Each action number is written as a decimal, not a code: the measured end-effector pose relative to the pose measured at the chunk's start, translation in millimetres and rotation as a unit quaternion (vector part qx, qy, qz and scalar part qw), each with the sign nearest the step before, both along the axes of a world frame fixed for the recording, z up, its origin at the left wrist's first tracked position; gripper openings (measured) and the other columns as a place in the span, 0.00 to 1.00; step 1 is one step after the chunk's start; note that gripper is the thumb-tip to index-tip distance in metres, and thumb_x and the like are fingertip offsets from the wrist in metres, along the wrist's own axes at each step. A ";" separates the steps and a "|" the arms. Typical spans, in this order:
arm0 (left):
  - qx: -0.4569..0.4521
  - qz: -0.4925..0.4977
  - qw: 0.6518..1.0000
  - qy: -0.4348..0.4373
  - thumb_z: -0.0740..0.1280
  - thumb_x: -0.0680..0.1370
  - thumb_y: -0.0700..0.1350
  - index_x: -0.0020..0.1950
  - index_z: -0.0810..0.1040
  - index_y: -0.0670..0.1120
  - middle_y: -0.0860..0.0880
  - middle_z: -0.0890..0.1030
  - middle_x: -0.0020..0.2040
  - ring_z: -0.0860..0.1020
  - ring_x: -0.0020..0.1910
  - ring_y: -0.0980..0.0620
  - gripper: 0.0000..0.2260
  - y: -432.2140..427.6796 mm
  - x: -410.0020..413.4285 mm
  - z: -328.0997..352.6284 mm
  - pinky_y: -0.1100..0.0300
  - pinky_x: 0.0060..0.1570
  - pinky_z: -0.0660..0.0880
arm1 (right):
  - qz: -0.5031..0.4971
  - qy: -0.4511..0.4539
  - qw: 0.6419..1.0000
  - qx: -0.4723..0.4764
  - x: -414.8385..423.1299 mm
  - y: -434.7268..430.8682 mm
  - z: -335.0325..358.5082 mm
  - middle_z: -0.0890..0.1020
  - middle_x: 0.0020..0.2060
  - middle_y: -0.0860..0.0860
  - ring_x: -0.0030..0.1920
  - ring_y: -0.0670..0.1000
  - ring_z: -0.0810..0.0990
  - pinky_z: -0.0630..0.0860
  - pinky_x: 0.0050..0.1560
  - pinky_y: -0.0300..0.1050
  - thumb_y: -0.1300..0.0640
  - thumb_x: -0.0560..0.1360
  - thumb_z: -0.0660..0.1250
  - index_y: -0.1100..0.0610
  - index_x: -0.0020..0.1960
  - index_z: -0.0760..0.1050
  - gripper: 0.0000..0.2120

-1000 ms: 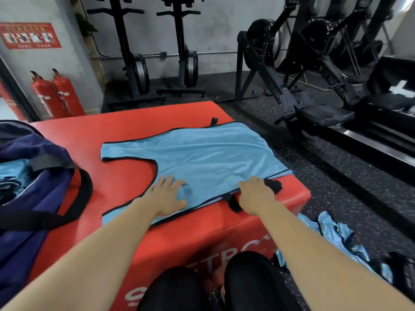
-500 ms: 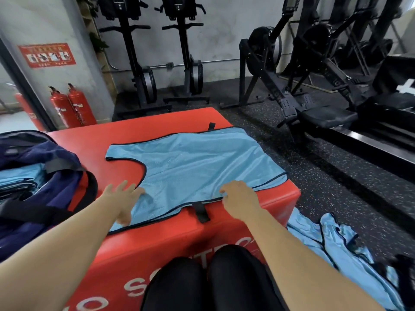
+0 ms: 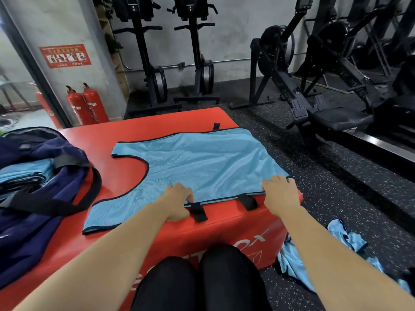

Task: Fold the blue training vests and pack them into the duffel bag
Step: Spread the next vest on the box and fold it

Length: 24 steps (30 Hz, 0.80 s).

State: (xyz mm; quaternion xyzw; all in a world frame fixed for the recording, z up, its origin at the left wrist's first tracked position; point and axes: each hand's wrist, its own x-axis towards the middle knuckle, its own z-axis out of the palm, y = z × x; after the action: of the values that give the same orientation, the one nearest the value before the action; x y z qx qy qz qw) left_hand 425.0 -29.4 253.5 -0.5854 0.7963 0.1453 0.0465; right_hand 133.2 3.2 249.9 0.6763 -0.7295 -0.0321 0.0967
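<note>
Blue vest [image 3: 202,162] flat on red bench [image 3: 146,129]. Left hand [image 3: 177,202] fingers [image 3: 189,196] curled, pinching near hem beside black strap [image 3: 198,213]. Right hand [image 3: 279,194] fingers [image 3: 276,179] curled on near right corner. Navy duffel bag [image 3: 33,198] at left holds folded vests [image 3: 22,173]. White lettering [image 3: 260,237] on the bench front is mostly hidden by knees; red wall sign [image 3: 65,56] too small to read.

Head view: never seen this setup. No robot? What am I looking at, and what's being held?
There is no robot. A person wears a camera on the head, looking forward and down at their own arms, and this is that single view. A blue vest lies flat on a red padded box. The left hand and right hand each grip its near edge, fingers curled. To the left sits a navy duffel bag with folded vests inside. More loose vests lie crumpled on the floor at right. Gym machines stand behind.
</note>
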 end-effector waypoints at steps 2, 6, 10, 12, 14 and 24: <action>-0.018 0.022 1.000 0.001 0.63 0.74 0.39 0.55 0.77 0.50 0.47 0.71 0.59 0.71 0.58 0.46 0.12 -3.6 0.5 -0.9 0.49 0.55 0.75 | 0.004 0.012 1.000 0.002 -5.2 -4.0 0.3 0.74 0.60 0.51 0.63 0.53 0.69 0.65 0.63 0.48 0.57 0.77 0.59 0.51 0.61 0.71 0.13; -0.023 0.045 0.997 0.063 0.63 0.76 0.43 0.36 0.74 0.52 0.51 0.75 0.44 0.75 0.46 0.49 0.09 -4.3 0.7 -0.2 0.56 0.45 0.74 | 0.005 0.010 1.000 0.025 -10.7 -12.2 3.5 0.76 0.59 0.52 0.62 0.54 0.72 0.66 0.62 0.48 0.59 0.78 0.58 0.53 0.61 0.71 0.13; 0.028 0.079 0.985 0.153 0.65 0.77 0.44 0.29 0.62 0.48 0.53 0.64 0.29 0.63 0.30 0.53 0.19 -5.5 4.3 9.4 0.59 0.33 0.60 | -0.041 -0.089 0.995 0.033 -22.1 -15.3 9.4 0.78 0.58 0.53 0.59 0.56 0.76 0.66 0.63 0.51 0.60 0.78 0.55 0.56 0.59 0.71 0.12; 0.036 0.080 0.987 0.138 0.64 0.77 0.47 0.29 0.62 0.48 0.51 0.64 0.29 0.63 0.30 0.50 0.19 -4.2 0.1 10.2 0.57 0.34 0.61 | -0.051 -0.108 0.992 0.031 -25.9 -14.1 8.6 0.79 0.58 0.54 0.59 0.57 0.76 0.65 0.65 0.52 0.60 0.79 0.54 0.57 0.59 0.71 0.12; 0.035 0.077 0.993 0.084 0.61 0.70 0.53 0.26 0.64 0.46 0.48 0.67 0.31 0.67 0.33 0.43 0.17 -2.6 -6.6 8.3 0.54 0.36 0.65 | -0.036 -0.094 0.995 0.029 -27.1 -10.8 4.6 0.78 0.58 0.55 0.59 0.57 0.76 0.65 0.65 0.51 0.60 0.78 0.54 0.58 0.59 0.70 0.12; 0.035 0.092 0.991 0.092 0.61 0.79 0.48 0.30 0.65 0.48 0.48 0.69 0.34 0.68 0.36 0.48 0.18 2.6 -13.5 5.0 0.57 0.36 0.64 | 0.092 -0.137 0.985 0.042 14.6 24.0 -2.7 0.73 0.47 0.47 0.53 0.51 0.69 0.66 0.58 0.50 0.30 0.64 0.63 0.50 0.47 0.75 0.25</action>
State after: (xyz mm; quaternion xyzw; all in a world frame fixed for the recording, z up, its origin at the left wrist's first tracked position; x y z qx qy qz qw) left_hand 411.6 -26.8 258.5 -0.6387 0.7340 0.2300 -0.0197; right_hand 147.9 27.1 247.1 0.7421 -0.6685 0.0395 -0.0298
